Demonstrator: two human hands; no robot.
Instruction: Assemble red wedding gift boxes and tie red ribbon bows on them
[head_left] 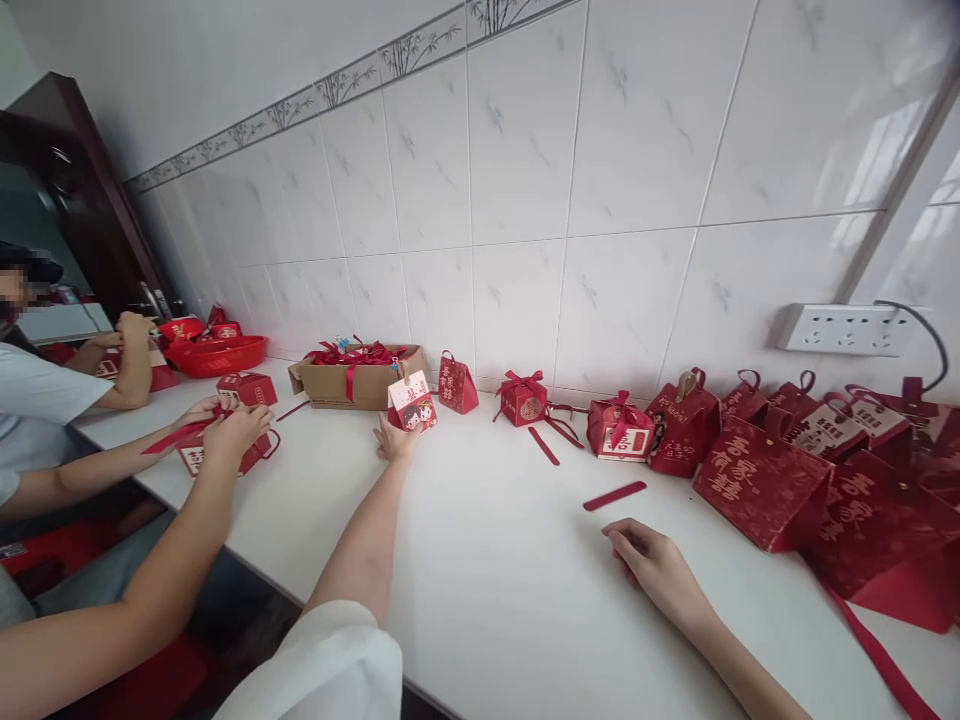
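Your right hand (649,560) was positioned at the white table (480,580), fingers loosely curled and half open, with nothing visible in its grasp. A flat red strip (615,496) lay just beyond it. Farther out, your left hand (395,440) was closed at the lower part of the cartoon gift box (414,412) (its fingers were partly hidden), near a red triangular box (457,385). Behind, the cardboard carton (371,388) contained red ribbons (360,353). The tiled wall (517,200) stood farthest.
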